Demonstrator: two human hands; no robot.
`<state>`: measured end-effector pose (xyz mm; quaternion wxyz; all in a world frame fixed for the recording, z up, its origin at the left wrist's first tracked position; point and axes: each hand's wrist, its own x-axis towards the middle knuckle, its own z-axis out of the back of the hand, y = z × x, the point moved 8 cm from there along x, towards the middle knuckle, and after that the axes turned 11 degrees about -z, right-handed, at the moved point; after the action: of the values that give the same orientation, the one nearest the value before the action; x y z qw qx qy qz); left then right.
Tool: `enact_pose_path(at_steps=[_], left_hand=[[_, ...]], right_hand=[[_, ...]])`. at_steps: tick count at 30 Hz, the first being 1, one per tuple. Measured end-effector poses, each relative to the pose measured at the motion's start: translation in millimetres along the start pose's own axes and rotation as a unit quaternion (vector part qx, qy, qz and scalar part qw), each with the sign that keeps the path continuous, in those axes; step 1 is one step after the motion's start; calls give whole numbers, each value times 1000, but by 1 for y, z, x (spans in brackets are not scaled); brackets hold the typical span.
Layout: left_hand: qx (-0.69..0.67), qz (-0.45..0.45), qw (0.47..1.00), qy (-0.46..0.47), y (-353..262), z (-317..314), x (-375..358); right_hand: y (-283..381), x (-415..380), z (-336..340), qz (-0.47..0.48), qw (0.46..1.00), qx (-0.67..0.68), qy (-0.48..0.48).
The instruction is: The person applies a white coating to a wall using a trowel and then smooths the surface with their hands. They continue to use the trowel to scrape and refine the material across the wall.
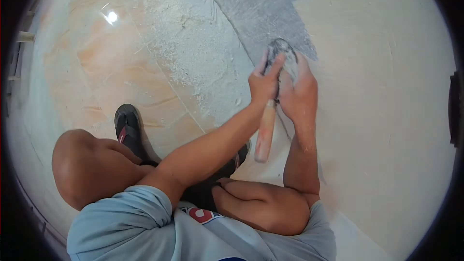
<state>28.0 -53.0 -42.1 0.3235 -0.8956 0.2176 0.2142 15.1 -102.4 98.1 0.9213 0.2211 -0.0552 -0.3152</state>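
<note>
Both of my hands are wrapped round a dusty, dark tool head (pixel 280 47) smeared with white material. My left hand (pixel 266 81) grips its left side, with the thumb lying across the top. Against the right side, my right hand (pixel 300 84) holds on with its fingers partly hidden. A worn wooden handle (pixel 265 135) extends from beneath my hands toward my body. The tool is above the edge between the floor and the grey and cream wall surface; whether it touches that surface cannot be told.
White powder (pixel 193 34) covers part of the marbled tile floor (pixel 92 67) at left. A grey patch (pixel 251 5) borders the cream surface (pixel 377 92) at right. My bent knees and a dark sandal (pixel 128 128) are close below my arms.
</note>
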Motion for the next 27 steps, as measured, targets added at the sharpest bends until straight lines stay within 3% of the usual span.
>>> enact_pose_path(at_steps=[7,9,11,17,19,20,23,27], left_hand=[[28,8,999,17,-1,-10,-15],[6,17,1000,14,-2,-5,-3],[-26,14,999,16,-4,-4,1],[18,2,1000,0,3,-9,-14],[-1,10,1000,-22,-5,-5,-3],[-34,-22,999,-1,-6,-3,7],[20,34,999,1,10,1,-3],[26,40,999,6,7,-2,-9]], right_hand=[[0,-10,18,-56,998,28,22],[0,-2,7,-7,1000,-14,-4],[-6,4,-9,-49,998,-33,24],[-1,-6,15,-48,998,22,30],[3,2,2,10,1000,-2,-20],[-1,5,-7,-45,999,-22,16],[0,-5,5,-50,998,-30,29],[7,-10,13,-63,998,0,30]])
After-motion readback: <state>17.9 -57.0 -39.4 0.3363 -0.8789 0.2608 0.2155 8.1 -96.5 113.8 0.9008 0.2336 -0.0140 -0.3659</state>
